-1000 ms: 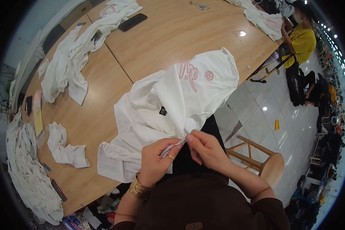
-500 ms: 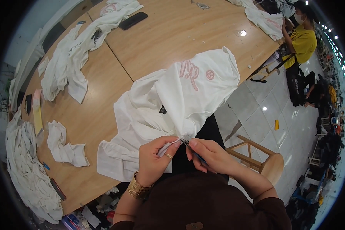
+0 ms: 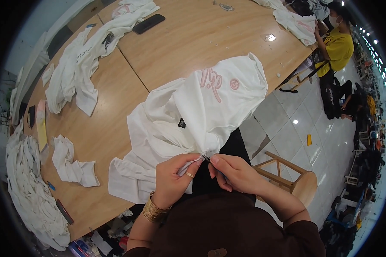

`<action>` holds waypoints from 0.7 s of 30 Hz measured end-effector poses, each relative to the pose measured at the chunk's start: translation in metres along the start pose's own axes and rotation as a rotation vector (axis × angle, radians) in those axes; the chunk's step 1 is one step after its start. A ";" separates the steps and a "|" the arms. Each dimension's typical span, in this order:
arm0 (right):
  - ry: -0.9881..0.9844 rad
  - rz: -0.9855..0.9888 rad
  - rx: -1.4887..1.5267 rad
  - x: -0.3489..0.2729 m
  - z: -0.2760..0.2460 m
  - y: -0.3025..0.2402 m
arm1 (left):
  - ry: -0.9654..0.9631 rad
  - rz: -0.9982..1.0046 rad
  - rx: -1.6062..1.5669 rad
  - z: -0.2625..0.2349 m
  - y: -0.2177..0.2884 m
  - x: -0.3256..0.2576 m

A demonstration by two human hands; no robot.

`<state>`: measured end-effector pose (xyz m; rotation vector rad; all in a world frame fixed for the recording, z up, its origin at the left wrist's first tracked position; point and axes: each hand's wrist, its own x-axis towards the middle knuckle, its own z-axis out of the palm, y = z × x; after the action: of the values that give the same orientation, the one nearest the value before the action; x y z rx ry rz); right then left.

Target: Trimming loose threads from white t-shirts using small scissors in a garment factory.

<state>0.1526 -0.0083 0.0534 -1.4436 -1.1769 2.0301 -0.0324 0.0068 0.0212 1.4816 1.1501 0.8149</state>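
Note:
A white garment (image 3: 158, 128) with pink lettering on it lies bunched over the table edge and hangs toward my lap. My left hand (image 3: 175, 173), with a ring and a gold cuff at the wrist, pinches the garment's near edge between thumb and fingers. Close against it, my right hand (image 3: 238, 172) is closed round thread snips (image 3: 206, 157). Only their dark metal tips show, touching the pinched cloth; the rest is hidden in my palm. A small black label (image 3: 182, 123) shows among the folds.
The wooden table (image 3: 111, 92) carries a white garment heap (image 3: 34, 192) at left, a small white cloth piece (image 3: 73, 165) and a black phone (image 3: 149, 23). At right stand a wooden stool (image 3: 304, 188) and, farther off, a seated person in yellow (image 3: 339, 51) handling white cloth.
Both hands stay almost in place at the cloth edge. The right-hand fingers have shifted slightly, and the blue handle that showed under them is now hidden.

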 end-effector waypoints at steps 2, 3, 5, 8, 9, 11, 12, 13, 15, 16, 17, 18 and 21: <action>0.056 -0.018 -0.004 0.003 0.001 0.004 | -0.003 0.033 0.038 -0.001 -0.001 0.001; 0.055 -0.018 -0.004 0.004 0.002 0.004 | -0.002 0.052 0.044 -0.001 -0.002 0.001; 0.132 -0.058 -0.110 0.006 0.004 0.005 | -0.002 0.072 0.048 -0.001 -0.002 0.001; 0.163 -0.094 -0.028 0.010 0.005 0.011 | 0.014 0.012 -0.007 -0.001 0.000 0.002; 0.163 -0.093 -0.029 0.011 0.007 0.011 | 0.029 -0.014 -0.046 0.000 -0.001 0.002; 0.208 -0.116 0.019 0.014 0.010 0.012 | 0.042 -0.039 -0.087 -0.001 -0.002 0.002; 0.210 -0.115 0.019 0.017 0.008 0.015 | 0.037 -0.044 -0.115 -0.001 -0.001 0.001; 0.298 -0.140 0.082 0.022 0.003 0.020 | 0.032 -0.049 -0.144 -0.002 0.000 0.000; 0.381 -0.162 0.140 0.022 -0.003 0.016 | 0.028 -0.070 -0.149 -0.005 0.000 -0.002; 0.313 -0.142 0.146 0.013 -0.007 0.007 | 0.023 -0.091 -0.154 -0.006 -0.001 -0.002; 0.245 -0.123 0.153 0.007 -0.008 0.001 | 0.025 -0.092 -0.154 -0.006 -0.001 -0.003; 0.202 -0.136 0.110 0.004 -0.005 0.000 | 0.016 -0.127 -0.160 -0.007 -0.001 -0.002; 0.084 -0.121 0.045 0.001 0.000 0.004 | 0.028 -0.149 -0.173 -0.005 0.001 -0.002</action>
<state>0.1527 -0.0096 0.0500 -1.3872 -1.1487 1.8844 -0.0370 0.0066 0.0231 1.2308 1.1656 0.8129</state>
